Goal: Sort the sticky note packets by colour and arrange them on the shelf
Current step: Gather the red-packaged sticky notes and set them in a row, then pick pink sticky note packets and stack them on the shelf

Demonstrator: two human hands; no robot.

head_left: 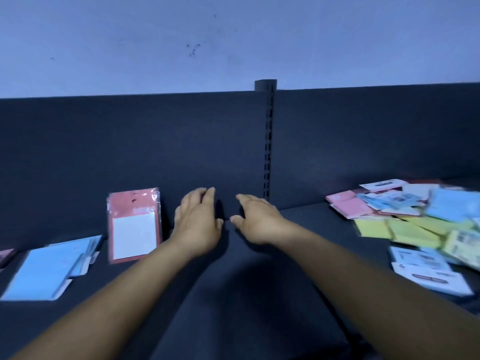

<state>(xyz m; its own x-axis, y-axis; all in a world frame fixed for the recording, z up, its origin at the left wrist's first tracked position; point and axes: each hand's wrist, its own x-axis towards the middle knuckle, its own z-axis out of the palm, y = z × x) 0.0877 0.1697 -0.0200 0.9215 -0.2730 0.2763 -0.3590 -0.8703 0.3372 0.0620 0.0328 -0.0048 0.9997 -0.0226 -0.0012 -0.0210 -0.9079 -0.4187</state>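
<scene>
Here our left hand (198, 222) and right hand (255, 222) hover released, holding nothing, above the dark shelf (233, 294). Pink packet (135, 226) leans left; we should reach right to the mixed pile (415, 216), taking one colour.

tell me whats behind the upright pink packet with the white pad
The dark back panel of the shelf; the upright pink packet with the white pad leans against it. Anything directly behind the packet is covered.
</scene>
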